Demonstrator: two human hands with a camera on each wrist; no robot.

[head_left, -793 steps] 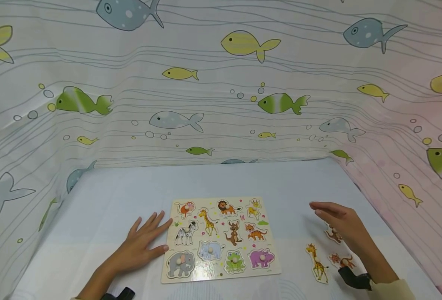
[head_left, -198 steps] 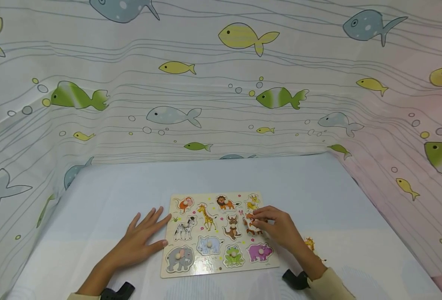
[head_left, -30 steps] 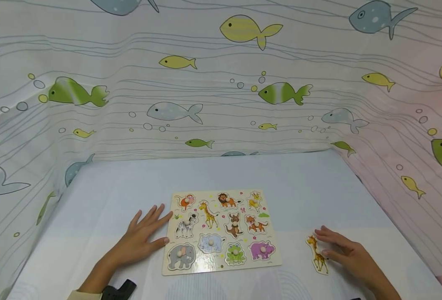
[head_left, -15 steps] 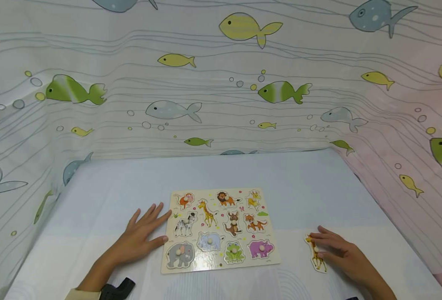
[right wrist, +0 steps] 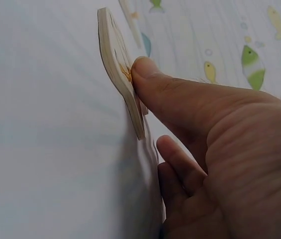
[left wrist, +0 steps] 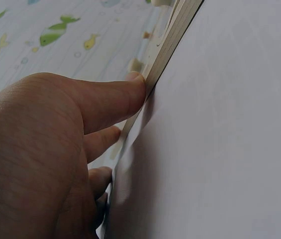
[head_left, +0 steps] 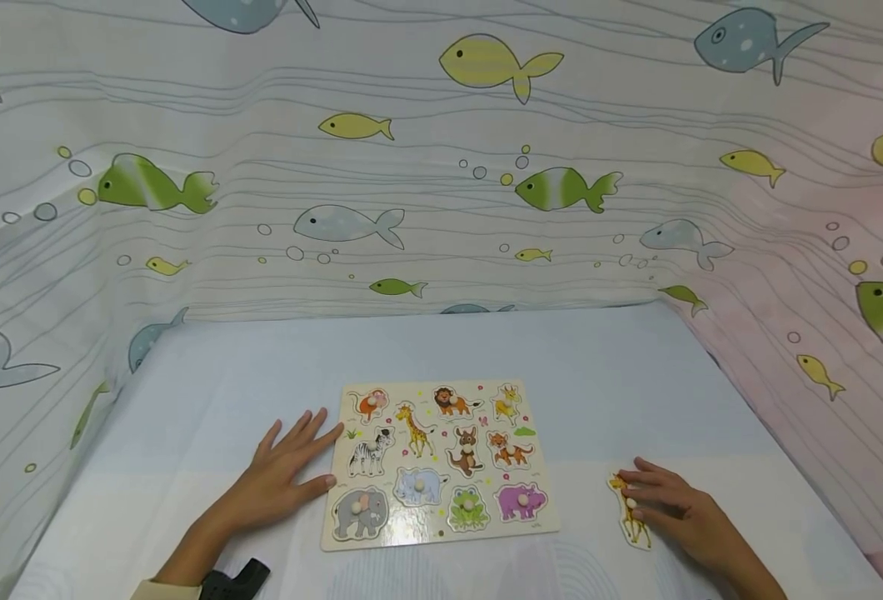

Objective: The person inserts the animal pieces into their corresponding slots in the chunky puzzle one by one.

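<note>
My right hand (head_left: 681, 510) pinches the loose giraffe puzzle piece (head_left: 638, 533) by its small round knob, at the right of the table. In the right wrist view the thumb lies against the face of this wooden piece (right wrist: 113, 55), close to the table surface. My left hand (head_left: 280, 471) rests with fingers spread at the left edge of the animal puzzle board (head_left: 411, 537). In the left wrist view its thumb touches the board's side edge (left wrist: 167, 47). A giraffe picture (head_left: 415, 429) without a knob shows on the board.
Knobbed animal pieces sit in the board, among them the elephant (head_left: 361, 512), frog (head_left: 469, 508), purple hippo (head_left: 521, 500), kangaroo (head_left: 466, 450) and tiger (head_left: 511, 450). A fish-patterned curtain (head_left: 426, 183) stands behind the pale tablecloth (head_left: 261, 358).
The kangaroo and tiger pieces, loose at the right at first, are now in the board. My right hand has since closed on the giraffe piece's knob. The left hand has stayed put.
</note>
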